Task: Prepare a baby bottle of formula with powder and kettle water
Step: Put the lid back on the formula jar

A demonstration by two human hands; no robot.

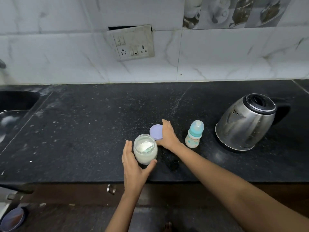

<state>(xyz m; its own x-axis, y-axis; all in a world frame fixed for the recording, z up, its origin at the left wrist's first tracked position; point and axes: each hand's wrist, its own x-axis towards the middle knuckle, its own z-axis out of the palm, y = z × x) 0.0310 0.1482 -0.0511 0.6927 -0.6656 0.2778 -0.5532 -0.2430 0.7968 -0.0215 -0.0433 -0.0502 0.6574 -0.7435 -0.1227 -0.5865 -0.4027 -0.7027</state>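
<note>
Cupping the open jar (145,153) of formula powder (144,145), our left hand (133,166) stands at the near edge of the black stone counter (83,139), its fingers straight along the jar's left wall and its thumb spread wide to touch the near right side; we cannot tell how firmly it presses. A pale scoop handle (150,147) leans in the powder. Just beyond the jar lies the purple lid (155,131), flat on the counter, and our right hand (168,136) rests palm down over its right part with the fingers straight and together, pointing to the far side. Right of that hand, apart from it, the baby bottle (194,134) stands upright with its teal collar and clear cap on. Farther right sits the steel kettle (245,123), lid closed, handle turned away to the right. A dark sink (15,104) opens at the far left, a grimy socket plate (133,43) hangs crooked on the tiled wall (234,56), and a metal cabinet handle (111,189) shows below the counter's edge.
</note>
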